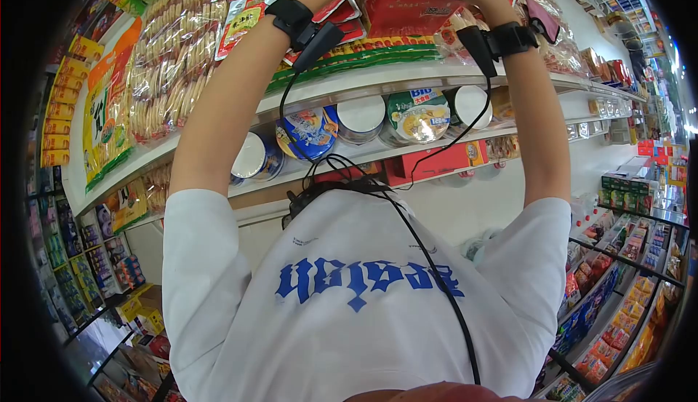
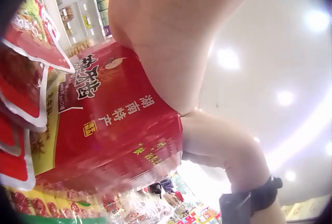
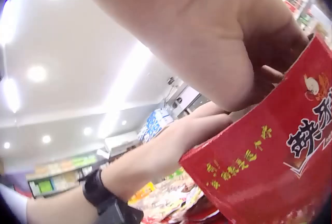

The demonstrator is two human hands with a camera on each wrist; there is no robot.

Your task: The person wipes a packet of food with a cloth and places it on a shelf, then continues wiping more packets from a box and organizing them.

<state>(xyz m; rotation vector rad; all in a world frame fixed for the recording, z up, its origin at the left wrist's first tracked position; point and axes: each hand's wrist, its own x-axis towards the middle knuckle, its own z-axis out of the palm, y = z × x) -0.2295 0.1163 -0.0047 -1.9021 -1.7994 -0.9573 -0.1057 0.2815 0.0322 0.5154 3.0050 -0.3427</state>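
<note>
A red cardboard box [image 1: 411, 15] with Chinese print stands on the upper shelf in front of me. Its top is open in the right wrist view. My left hand [image 2: 166, 42] lies over the top of this box, its fingers hidden behind the rim. From the other side my right hand [image 3: 228, 47] reaches down into the opening, with a fingertip [image 3: 272, 73] showing just above the edge. Both hands are partly cut off at the top of the head view. What the fingers hold inside the box I cannot tell.
Red and white snack packets [image 1: 243, 24] lie left of the box, near large clear bags of round snacks [image 1: 178, 53]. Tub-shaped instant noodles [image 1: 418, 114] line the shelf below. The white shelf edge [image 1: 378, 78] runs across the front. A black cable [image 1: 436, 256] hangs over my shirt.
</note>
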